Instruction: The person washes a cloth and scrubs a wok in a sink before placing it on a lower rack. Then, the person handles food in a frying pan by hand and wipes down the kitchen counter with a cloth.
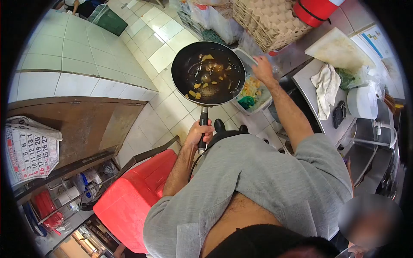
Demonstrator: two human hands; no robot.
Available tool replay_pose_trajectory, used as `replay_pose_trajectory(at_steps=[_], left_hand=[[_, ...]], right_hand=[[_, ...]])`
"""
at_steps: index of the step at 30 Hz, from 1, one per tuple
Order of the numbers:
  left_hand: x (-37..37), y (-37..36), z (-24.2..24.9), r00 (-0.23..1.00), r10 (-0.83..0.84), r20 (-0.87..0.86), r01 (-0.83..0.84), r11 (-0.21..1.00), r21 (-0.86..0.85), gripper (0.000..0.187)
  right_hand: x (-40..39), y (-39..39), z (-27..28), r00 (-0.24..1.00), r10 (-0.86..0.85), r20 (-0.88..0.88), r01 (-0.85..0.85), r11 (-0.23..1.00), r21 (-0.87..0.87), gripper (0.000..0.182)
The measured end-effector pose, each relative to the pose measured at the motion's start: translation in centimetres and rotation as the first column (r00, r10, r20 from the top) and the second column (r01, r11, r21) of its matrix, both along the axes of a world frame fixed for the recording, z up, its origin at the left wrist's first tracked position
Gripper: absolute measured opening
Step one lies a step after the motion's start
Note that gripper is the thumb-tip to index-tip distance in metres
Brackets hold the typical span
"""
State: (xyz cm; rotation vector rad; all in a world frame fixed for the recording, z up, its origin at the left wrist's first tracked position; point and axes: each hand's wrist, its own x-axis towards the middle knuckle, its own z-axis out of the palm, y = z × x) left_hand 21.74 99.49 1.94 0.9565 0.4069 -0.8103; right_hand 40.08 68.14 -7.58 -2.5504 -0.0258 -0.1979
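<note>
A dark frying pan (223, 79) holds brown liquid with yellowish food pieces in it. Its black handle (203, 127) is wrapped by the fingers of my left hand (200, 132). On the right, my right hand (263, 69) is at the upper right rim of a clear plastic bin (269, 103), which holds yellow and orange scraps and something green. The pan's right edge overlaps the bin's left side. What the fingers of my right hand hold, if anything, is too small to make out.
Stacked egg trays (275, 19) stand beyond the bin. To the right is a counter (312, 86) with a cloth (325, 88), a white tub (362, 102) and a cutting board (340, 49). A red plastic chair (133, 198) is at lower left, below a tiled wall (81, 51). Another person is at lower right.
</note>
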Motion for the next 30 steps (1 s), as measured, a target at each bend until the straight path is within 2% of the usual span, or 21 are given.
replay_pose_trajectory(at_steps=[1, 3, 4, 6, 8, 9, 11, 12, 14, 15, 18, 21, 22, 24, 26, 27, 28, 30], left_hand=[[-0.3, 0.0, -0.1, 1.0, 0.001, -0.02, -0.002, 1.0, -0.01, 0.025], [-0.9, 0.1, 0.1, 1.0, 0.019, -0.019, -0.019, 1.0, -0.008, 0.024], [-0.7, 0.1, 0.2, 0.999, 0.034, 0.0, -0.034, 0.999, -0.009, 0.023], [-0.8, 0.2, 0.4, 1.0, 0.017, 0.0, -0.017, 1.0, -0.007, 0.023], [-0.9, 0.3, 0.4, 1.0, 0.004, -0.001, -0.004, 1.0, -0.009, 0.024], [-1.0, 0.4, 0.4, 1.0, 0.0, -0.007, 0.0, 1.0, -0.015, 0.024], [-1.0, 0.4, 0.6, 1.0, 0.003, -0.005, -0.004, 1.0, -0.025, 0.023], [-0.9, 0.4, 0.6, 1.0, 0.008, -0.004, -0.008, 1.0, -0.026, 0.023], [-0.8, 0.3, 0.6, 1.0, 0.009, 0.01, -0.009, 0.999, -0.044, 0.022], [-0.6, 0.3, 0.6, 1.0, 0.014, 0.007, -0.014, 0.999, -0.048, 0.022], [-0.3, -0.1, 0.6, 0.999, 0.007, 0.032, -0.006, 0.999, -0.044, 0.022], [0.0, -0.2, 0.5, 1.0, -0.013, 0.014, 0.013, 0.999, -0.035, 0.023], [0.1, -0.3, 0.3, 1.0, -0.015, 0.007, 0.015, 0.999, -0.035, 0.023], [0.1, -0.5, 0.2, 1.0, -0.03, -0.004, 0.03, 0.999, -0.038, 0.023], [0.3, -0.7, -0.1, 1.0, -0.028, 0.002, 0.028, 1.0, -0.014, 0.023], [0.4, -0.8, -0.1, 0.999, -0.037, 0.003, 0.037, 0.999, -0.016, 0.023], [0.4, -0.9, -0.2, 1.0, -0.028, 0.006, 0.029, 0.999, -0.021, 0.023], [0.5, -1.0, -0.4, 1.0, -0.027, 0.015, 0.027, 0.999, -0.028, 0.023]], right_hand=[[0.2, 1.6, 1.1, 0.958, 0.005, 0.288, -0.004, 1.0, -0.006, 0.024], [2.2, 6.3, 4.3, 0.918, 0.205, 0.341, -0.254, 0.961, 0.107, 0.026], [3.4, 8.6, 4.6, 0.887, 0.275, 0.371, -0.319, 0.946, 0.062, 0.026], [5.0, 12.0, 5.6, 0.893, 0.419, 0.166, -0.419, 0.907, -0.036, 0.031], [5.8, 14.4, 5.2, 0.893, 0.451, 0.003, -0.446, 0.884, -0.143, 0.039], [5.9, 14.9, 5.1, 0.892, 0.451, 0.006, -0.446, 0.884, -0.144, 0.039], [5.8, 15.8, 4.6, 0.895, 0.389, -0.219, -0.437, 0.865, -0.247, 0.044], [5.5, 15.9, 4.1, 0.894, 0.393, -0.218, -0.44, 0.863, -0.248, 0.044], [4.5, 15.4, 2.8, 0.904, 0.27, -0.332, -0.37, 0.884, -0.285, 0.044], [3.7, 14.9, 3.3, 0.877, 0.248, -0.411, -0.37, 0.895, -0.249, 0.041], [1.4, 14.1, 1.7, 0.874, 0.169, -0.456, -0.304, 0.921, -0.242, 0.045], [-1.2, 13.8, 3.4, 0.785, 0.129, -0.606, -0.282, 0.946, -0.163, 0.052], [-1.9, 13.8, 3.8, 0.788, 0.121, -0.604, -0.273, 0.948, -0.165, 0.052], [-3.2, 13.9, 4.4, 0.698, 0.158, -0.698, -0.32, 0.941, -0.108, 0.047], [-3.6, 14.0, 3.9, 0.624, 0.28, -0.73, -0.396, 0.918, 0.013, 0.043], [-3.8, 14.3, 2.7, 0.637, 0.381, -0.671, -0.432, 0.897, 0.099, 0.036], [-3.9, 14.5, 2.3, 0.64, 0.375, -0.67, -0.425, 0.9, 0.098, 0.036], [-4.0, 15.1, 1.8, 0.575, 0.598, -0.558, -0.573, 0.781, 0.247, 0.029]])
